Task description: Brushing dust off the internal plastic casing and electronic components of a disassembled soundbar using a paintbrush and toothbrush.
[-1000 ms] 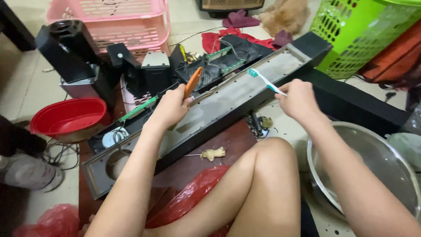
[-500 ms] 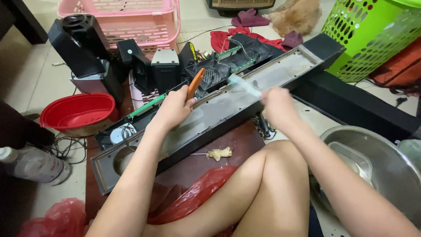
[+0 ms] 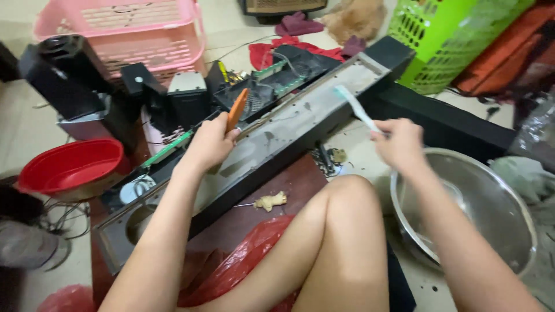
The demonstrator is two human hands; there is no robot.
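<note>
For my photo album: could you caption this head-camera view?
Left hand steadies a long black panel, gripping an orange tool; right hand holds a toothbrush.

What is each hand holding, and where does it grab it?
The right hand grips a toothbrush by its handle. The left hand holds an orange tool by its lower end.

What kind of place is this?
Probably a home floor used for fixing or cleaning electronics: a pink laundry basket, a steel bowl and small black speakers lie around a long, dusty speaker panel.
</note>
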